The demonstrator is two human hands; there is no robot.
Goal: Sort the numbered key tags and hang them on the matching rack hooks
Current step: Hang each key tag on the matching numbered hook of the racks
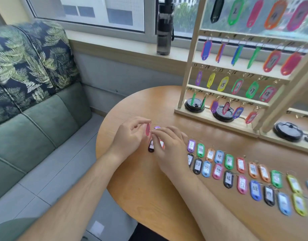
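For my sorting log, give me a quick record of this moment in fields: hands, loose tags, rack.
left hand: pinches a pink tag
right hand: fingers curled over a black tag; grip unclear
loose tags: lie in two rows on the wooden table
rack: stands on the table, coloured tags hanging in four rows

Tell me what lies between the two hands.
Head view: a pink tag pinched by the left hand, with a black tag below it.
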